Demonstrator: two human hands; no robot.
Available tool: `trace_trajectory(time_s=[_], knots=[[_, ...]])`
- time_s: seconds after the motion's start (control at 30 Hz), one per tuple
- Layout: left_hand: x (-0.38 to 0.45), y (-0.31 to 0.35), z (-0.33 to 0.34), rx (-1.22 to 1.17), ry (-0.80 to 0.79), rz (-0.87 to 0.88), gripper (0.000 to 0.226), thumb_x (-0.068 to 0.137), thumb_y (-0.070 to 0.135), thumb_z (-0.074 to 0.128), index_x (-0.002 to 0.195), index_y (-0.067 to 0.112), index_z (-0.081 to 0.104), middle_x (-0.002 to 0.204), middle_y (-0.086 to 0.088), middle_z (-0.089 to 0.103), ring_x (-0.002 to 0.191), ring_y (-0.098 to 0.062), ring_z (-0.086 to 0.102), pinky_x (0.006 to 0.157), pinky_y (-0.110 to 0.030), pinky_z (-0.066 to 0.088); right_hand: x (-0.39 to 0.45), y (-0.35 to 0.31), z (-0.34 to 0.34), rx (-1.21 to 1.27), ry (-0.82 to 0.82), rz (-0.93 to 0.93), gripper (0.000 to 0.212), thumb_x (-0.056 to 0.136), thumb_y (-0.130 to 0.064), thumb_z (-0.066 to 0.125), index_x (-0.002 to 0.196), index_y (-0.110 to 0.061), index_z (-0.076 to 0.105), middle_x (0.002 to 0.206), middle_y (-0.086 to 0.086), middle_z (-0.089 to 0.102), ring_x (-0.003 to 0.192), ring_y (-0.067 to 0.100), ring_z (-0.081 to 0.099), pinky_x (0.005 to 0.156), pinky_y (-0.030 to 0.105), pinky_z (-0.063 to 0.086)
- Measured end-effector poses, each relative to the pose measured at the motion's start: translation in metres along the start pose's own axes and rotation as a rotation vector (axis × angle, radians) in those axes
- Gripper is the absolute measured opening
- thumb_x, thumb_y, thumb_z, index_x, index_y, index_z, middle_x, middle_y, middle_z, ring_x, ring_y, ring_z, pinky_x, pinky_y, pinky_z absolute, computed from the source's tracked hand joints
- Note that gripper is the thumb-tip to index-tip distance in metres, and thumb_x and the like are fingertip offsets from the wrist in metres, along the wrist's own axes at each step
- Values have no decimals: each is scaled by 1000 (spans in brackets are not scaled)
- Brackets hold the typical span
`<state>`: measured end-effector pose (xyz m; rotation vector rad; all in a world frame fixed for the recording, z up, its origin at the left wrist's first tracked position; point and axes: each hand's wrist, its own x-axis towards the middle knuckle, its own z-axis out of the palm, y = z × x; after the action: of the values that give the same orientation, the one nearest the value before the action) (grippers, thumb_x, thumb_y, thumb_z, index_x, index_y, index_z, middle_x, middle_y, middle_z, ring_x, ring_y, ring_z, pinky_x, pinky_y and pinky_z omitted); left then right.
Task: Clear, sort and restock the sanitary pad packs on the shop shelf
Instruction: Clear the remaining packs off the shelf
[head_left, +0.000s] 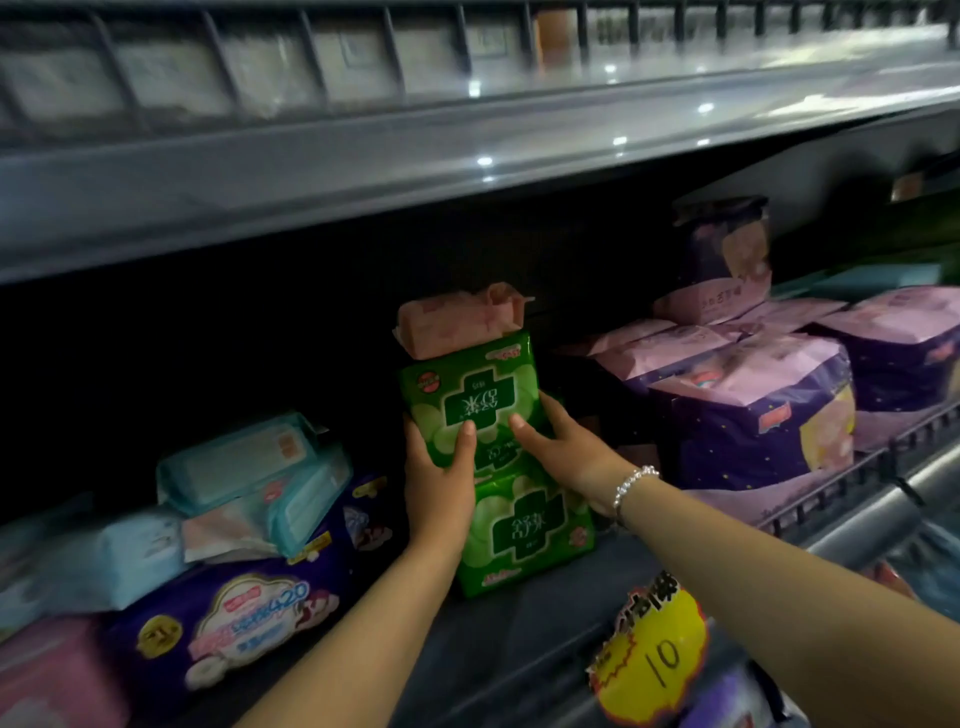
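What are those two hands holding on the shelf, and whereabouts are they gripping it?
Both hands hold the upper green plastic pad pack. The left hand grips its lower left edge, and the right hand grips its lower right edge.

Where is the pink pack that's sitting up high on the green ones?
In the head view, the pink pack sits mid-shelf atop the upper green pack, which both hands grip: left hand, right hand. Purple packs lie to its right.
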<state>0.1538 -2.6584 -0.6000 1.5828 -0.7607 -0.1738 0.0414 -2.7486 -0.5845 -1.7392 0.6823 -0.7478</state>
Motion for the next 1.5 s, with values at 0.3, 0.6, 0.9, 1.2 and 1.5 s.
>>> trace_trajectory(time_s=[0.3,0.6,0.9,1.2,1.5], knots=[[-34,40,-48,144,-12,-145,72,85,63,54,147,34,32,137,-1,54,118,-28,57,99,-44,48,-54,-41,25,-10,5,93,73,92,-54,53,150,-17,29,139,6,53,122,25,56,103,40,46],[-85,70,-104,177,-16,-134,42,88,54,58,120,28,54,107,4,66,99,-22,64,90,-39,53,-114,-80,47,-7,-33,96,68,94,-50,52,148,-13,33,141,6,48,116,17,51,91,26,42],[-164,81,-173,252,120,-57,56,90,53,56,137,23,49,110,11,60,112,-17,57,93,-33,46,-189,-83,98,4,-21,-11,96,72,-77,57,148,-25,34,151,2,38,134,22,43,109,45,40],[-214,58,-233,244,219,-135,57,93,48,53,139,16,48,126,0,61,117,-21,55,93,-30,41,-230,-72,159,5,-116,21,99,65,-82,58,146,-28,39,145,-4,44,128,19,49,105,44,44],[-243,37,-249,172,273,-237,59,96,44,51,146,17,39,140,-5,52,128,-24,48,100,-31,37,-253,-62,182,37,-190,55,108,58,-85,64,149,-38,30,144,-10,46,129,18,50,105,44,44]])
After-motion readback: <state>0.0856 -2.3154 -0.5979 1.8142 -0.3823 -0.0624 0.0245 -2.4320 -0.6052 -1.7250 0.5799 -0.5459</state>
